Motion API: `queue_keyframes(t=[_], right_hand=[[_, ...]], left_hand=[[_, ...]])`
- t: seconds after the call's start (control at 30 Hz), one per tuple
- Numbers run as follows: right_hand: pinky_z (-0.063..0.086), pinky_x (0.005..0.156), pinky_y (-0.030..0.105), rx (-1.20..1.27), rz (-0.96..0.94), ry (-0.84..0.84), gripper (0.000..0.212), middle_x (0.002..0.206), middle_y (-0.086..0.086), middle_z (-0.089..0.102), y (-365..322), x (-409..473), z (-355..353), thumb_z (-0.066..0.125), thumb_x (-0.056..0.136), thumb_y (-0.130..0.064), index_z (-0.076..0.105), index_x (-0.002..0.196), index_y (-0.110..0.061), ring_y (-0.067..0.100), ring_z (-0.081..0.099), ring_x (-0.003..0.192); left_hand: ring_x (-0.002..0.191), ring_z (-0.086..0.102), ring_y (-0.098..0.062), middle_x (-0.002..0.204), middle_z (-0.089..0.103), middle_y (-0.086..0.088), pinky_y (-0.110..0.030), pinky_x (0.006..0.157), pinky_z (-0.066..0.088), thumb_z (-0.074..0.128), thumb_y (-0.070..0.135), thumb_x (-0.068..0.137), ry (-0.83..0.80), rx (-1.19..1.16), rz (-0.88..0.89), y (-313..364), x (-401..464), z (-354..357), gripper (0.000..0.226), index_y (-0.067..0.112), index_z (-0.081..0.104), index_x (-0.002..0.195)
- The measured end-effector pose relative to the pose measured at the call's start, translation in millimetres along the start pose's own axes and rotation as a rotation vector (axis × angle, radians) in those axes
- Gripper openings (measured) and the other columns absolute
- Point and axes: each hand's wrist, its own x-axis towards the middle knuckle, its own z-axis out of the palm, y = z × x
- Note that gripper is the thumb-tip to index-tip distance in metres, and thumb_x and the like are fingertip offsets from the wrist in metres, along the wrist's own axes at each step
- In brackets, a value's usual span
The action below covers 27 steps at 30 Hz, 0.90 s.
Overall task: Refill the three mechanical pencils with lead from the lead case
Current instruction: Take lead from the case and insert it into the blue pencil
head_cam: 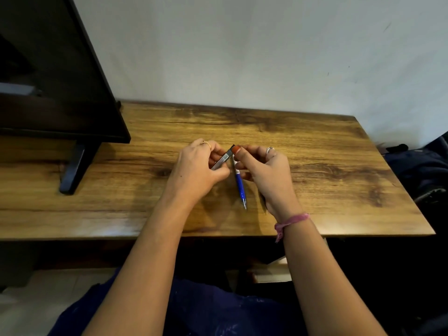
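Head view: left hand [196,166] grips a slim grey lead case [222,160], tilted, dark cap end up toward the right hand. Right hand [263,170] pinches a blue mechanical pencil [240,184], held near upright above the wooden counter [339,166], metal tip pointing down toward the viewer, white upper barrel between the fingers. Case top and pencil top nearly meet. Dark monitor [60,81] stands far left.

Lead case [222,160] left of pencil [240,185], above table [339,180].
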Motion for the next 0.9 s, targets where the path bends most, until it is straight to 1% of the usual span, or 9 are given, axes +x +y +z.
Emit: queue_keyframes(t=[0.1,0.2,0.27,0.43,0.57,0.67,0.73,0.8,0.9], right_hand=[[0.050,0.054,0.020,0.055,0.004,-0.037,0.005,0.081,0.005,0.072,-2.1,-0.8,1.4,0.070,0.088,-0.016,0.070,0.091,-0.012,0.010,0.066,0.068],[0.044,0.054,0.016,0.094,0.012,0.046,0.012,0.085,0.005,0.071,-2.0,-2.9,3.1,0.070,0.088,-0.018,0.071,0.095,-0.008,0.008,0.062,0.067],[0.042,0.050,0.012,0.165,0.022,0.079,0.010,0.082,0.002,0.071,-2.2,-5.5,6.2,0.069,0.088,-0.016,0.072,0.094,-0.008,0.004,0.060,0.062],[0.041,0.047,0.014,0.336,-0.001,0.187,0.004,0.082,-0.002,0.069,-8.6,-0.8,-7.1,0.069,0.088,-0.015,0.070,0.085,-0.016,0.005,0.058,0.056],[0.051,0.069,0.020,-0.208,-0.133,0.023,0.008,0.085,-0.003,0.074,-1.8,-1.8,-11.6,0.074,0.084,-0.015,0.076,0.091,-0.017,0.002,0.062,0.069],[0.046,0.068,0.010,-0.587,-0.181,-0.131,0.014,0.078,-0.007,0.071,4.5,-8.0,5.9,0.077,0.080,-0.019,0.078,0.093,-0.018,-0.005,0.058,0.065],[0.050,0.072,0.017,-0.698,-0.144,-0.210,0.011,0.073,-0.009,0.068,6.3,-11.8,15.6,0.077,0.079,-0.021,0.076,0.091,-0.021,-0.001,0.060,0.066],[0.053,0.081,0.029,-0.823,-0.136,-0.256,0.009,0.076,-0.009,0.069,8.1,-15.3,21.6,0.075,0.080,-0.025,0.076,0.089,-0.025,0.008,0.065,0.079],[0.042,0.083,0.034,-1.027,-0.159,-0.255,0.011,0.096,-0.006,0.072,6.7,-17.5,26.0,0.068,0.085,-0.033,0.074,0.094,-0.031,0.019,0.062,0.101]], left_hand=[[0.072,0.052,-0.002,0.085,0.053,0.009,-0.018,0.071,0.045,0.071,0.017,0.073,0.031,-0.004,0.071,-1.9,-1.6,-1.6,0.020,0.019,0.067,0.093],[0.069,0.052,0.004,0.085,0.054,0.009,-0.009,0.068,0.043,0.072,0.015,0.073,0.062,-0.026,0.124,-2.0,-1.3,-2.1,0.021,0.017,0.068,0.093],[0.070,0.052,0.005,0.087,0.055,0.009,-0.010,0.070,0.045,0.073,0.014,0.074,0.062,-0.039,0.144,-2.5,-0.9,-1.6,0.021,0.016,0.068,0.095],[0.071,0.056,0.002,0.086,0.057,0.011,-0.014,0.070,0.050,0.074,0.013,0.073,0.076,-0.080,0.084,-17.0,-1.0,-7.6,0.020,0.018,0.070,0.092],[0.081,0.058,0.003,0.091,0.058,0.015,-0.009,0.066,0.045,0.070,0.021,0.075,0.186,-0.151,-0.005,-29.7,-1.6,-18.0,0.019,0.030,0.064,0.090],[0.081,0.061,0.004,0.096,0.062,0.013,-0.014,0.064,0.049,0.070,0.023,0.078,0.182,-0.210,-0.056,-33.1,-0.5,-20.8,0.017,0.031,0.063,0.092],[0.081,0.064,0.001,0.101,0.065,0.007,-0.022,0.069,0.055,0.071,0.020,0.079,0.177,-0.253,-0.060,-32.3,0.3,-21.4,0.019,0.028,0.064,0.095],[0.083,0.066,-0.004,0.105,0.064,0.003,-0.030,0.075,0.057,0.072,0.017,0.080,0.170,-0.273,-0.048,-30.5,0.4,-22.9,0.020,0.025,0.066,0.097],[0.085,0.064,-0.003,0.104,0.063,0.001,-0.030,0.079,0.056,0.072,0.016,0.081,0.170,-0.281,-0.026,-27.2,-0.2,-27.3,0.022,0.022,0.070,0.102]])
